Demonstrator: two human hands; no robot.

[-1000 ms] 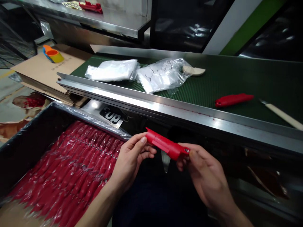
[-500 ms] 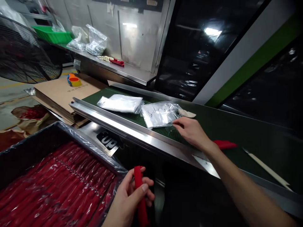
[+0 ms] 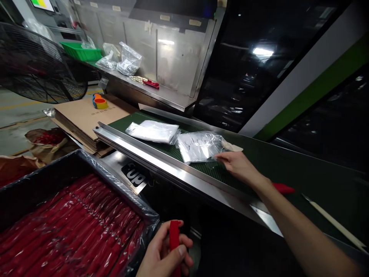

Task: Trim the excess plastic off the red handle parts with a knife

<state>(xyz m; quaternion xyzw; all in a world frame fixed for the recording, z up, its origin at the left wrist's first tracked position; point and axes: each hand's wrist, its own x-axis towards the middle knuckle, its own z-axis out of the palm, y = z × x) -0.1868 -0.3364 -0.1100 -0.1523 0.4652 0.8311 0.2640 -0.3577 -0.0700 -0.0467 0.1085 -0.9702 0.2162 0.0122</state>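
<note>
My left hand point(image 3: 167, 250) is closed around a long red plastic piece point(image 3: 174, 234), which stands upright between thumb and fingers; its lower end is cut off by the frame. Over the green belt point(image 3: 268, 161), my right hand point(image 3: 239, 166) pinches the near right corner of a clear plastic bag point(image 3: 198, 146) with handwriting on it. Left of that bag lies a second folded plastic bag point(image 3: 152, 131). A beige flat piece point(image 3: 233, 147) shows just behind my right hand. Beyond my right wrist, another red piece point(image 3: 284, 188) rests on the belt, partly hidden by my forearm.
A plastic-lined crate point(image 3: 121, 188) of wrapped red pieces stands at lower left. Cardboard sheets point(image 3: 83, 119) carry a tape roll point(image 3: 100, 102). A pale-handled pointed tool point(image 3: 334, 221) lies at right on the belt. A fan point(image 3: 40, 65) and metal shelf point(image 3: 173, 98) stand behind.
The view has shifted, so the scene sits a little lower and further right. My left hand still holds the red piece, and my right hand remains at the bag's corner.
</note>
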